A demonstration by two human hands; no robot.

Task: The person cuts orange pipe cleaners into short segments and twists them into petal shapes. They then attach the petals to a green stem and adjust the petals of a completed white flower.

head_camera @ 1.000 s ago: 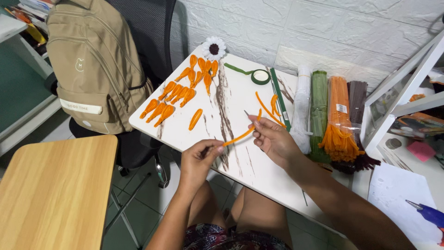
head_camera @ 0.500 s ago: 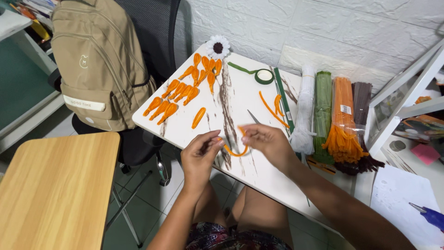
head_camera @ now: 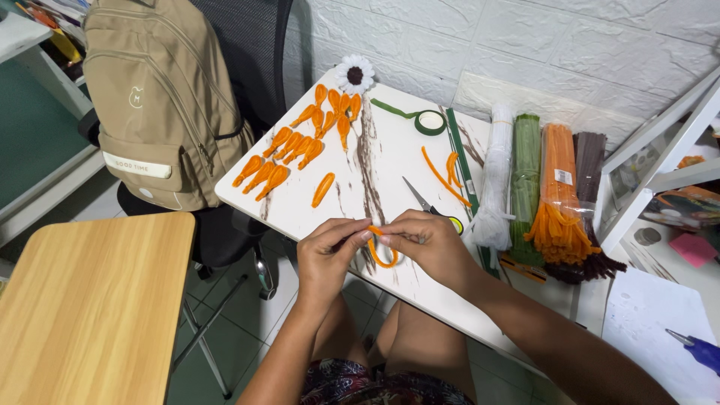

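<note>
My left hand [head_camera: 328,253] and my right hand [head_camera: 424,244] meet over the near edge of the white marbled table [head_camera: 390,161]. Together they pinch the two ends of an orange pipe cleaner [head_camera: 380,253], bent into a loop that hangs below my fingertips. Just behind my right hand lie scissors [head_camera: 424,202]. Several folded orange petals [head_camera: 296,150] lie in rows at the table's left, one more alone [head_camera: 323,189]. A white flower with a dark centre [head_camera: 354,74] sits at the far corner.
A green tape roll [head_camera: 430,122], loose orange pieces [head_camera: 444,172] and bundles of white, green, orange [head_camera: 557,187] and brown pipe cleaners lie to the right. A tan backpack [head_camera: 154,101] rests on a chair at left, a wooden desk [head_camera: 90,307] at the near left. A blue glue gun [head_camera: 701,349] is far right.
The pipe cleaner was held out straight between my hands. My hands have come together and bent it into a loop with both ends pinched. The scissors have come into view.
</note>
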